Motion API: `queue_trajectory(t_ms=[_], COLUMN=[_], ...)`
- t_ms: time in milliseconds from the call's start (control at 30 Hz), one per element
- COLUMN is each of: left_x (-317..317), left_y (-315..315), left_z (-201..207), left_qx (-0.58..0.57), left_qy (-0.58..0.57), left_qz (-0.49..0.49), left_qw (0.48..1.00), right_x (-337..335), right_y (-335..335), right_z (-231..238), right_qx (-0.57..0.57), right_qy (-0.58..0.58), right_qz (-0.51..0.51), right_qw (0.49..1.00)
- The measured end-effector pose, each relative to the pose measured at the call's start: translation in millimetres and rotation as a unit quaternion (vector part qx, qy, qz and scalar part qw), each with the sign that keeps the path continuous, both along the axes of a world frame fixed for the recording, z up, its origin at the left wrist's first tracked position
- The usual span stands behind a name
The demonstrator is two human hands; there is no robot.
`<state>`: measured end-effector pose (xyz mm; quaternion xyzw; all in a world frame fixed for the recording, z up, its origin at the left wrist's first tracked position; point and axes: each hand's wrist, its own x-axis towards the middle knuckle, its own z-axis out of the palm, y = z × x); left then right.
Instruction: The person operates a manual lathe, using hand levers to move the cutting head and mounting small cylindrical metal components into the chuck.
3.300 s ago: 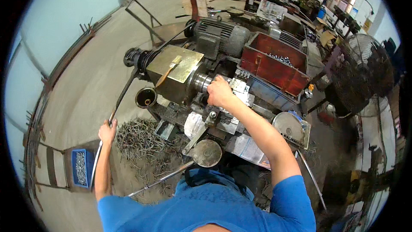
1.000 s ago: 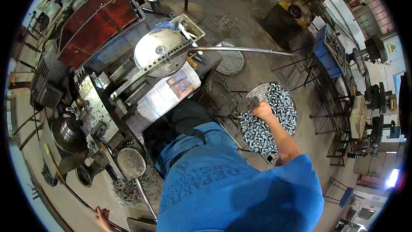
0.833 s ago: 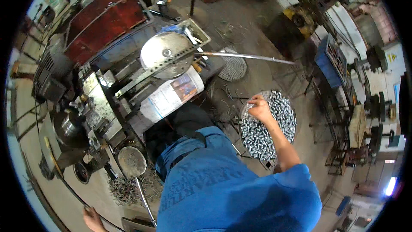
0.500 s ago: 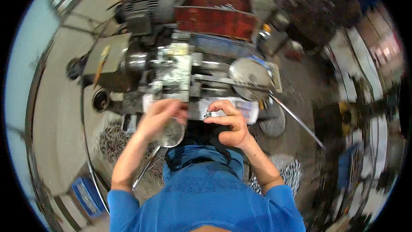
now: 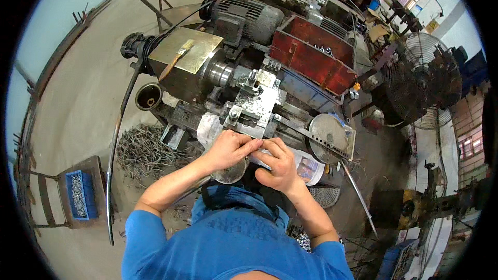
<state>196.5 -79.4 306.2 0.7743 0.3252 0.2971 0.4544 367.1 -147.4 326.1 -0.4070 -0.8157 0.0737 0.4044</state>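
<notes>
My left hand [image 5: 230,150] and my right hand [image 5: 280,166] meet at the fingertips, just in front of the near edge of the lathe's cross slide [image 5: 258,102]. The left fingers are bent over, with the thumb reaching toward the right hand. On the right, thumb and fingers are pinched together; the small metal part seen there a moment ago is hidden now by the fingers. Below the left hand sits a round metal handwheel [image 5: 230,173], partly covered. A shiny chuck [image 5: 220,73] lies beyond the slide.
A brush [image 5: 178,60] rests on the headstock cover. Behind stand a motor [image 5: 248,18] and a red bin [image 5: 313,54] with metal parts. A round disc [image 5: 329,136] and long lever [image 5: 359,197] are at right. Metal shavings [image 5: 145,150] heap at left, near a blue crate [image 5: 81,195].
My left hand has moved right to meet my right hand, so their fingertips now touch. The small metal part has gone out of sight between the fingers. The whole view has turned.
</notes>
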Motion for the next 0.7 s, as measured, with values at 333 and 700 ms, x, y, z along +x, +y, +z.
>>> queue_trajectory(t_ms=[333,700], left_x=[-21,-35], left_y=[17,31], left_z=[7,7], left_qx=[0.080,0.027], left_qy=[0.005,0.016], left_qz=[0.074,0.094], left_qw=[0.994,0.995], right_x=[-17,-31], right_y=[34,56], right_z=[14,16], right_qx=[0.003,0.010], right_qy=[-0.089,-0.109], right_qz=[0.057,0.070], right_qw=[0.994,0.991])
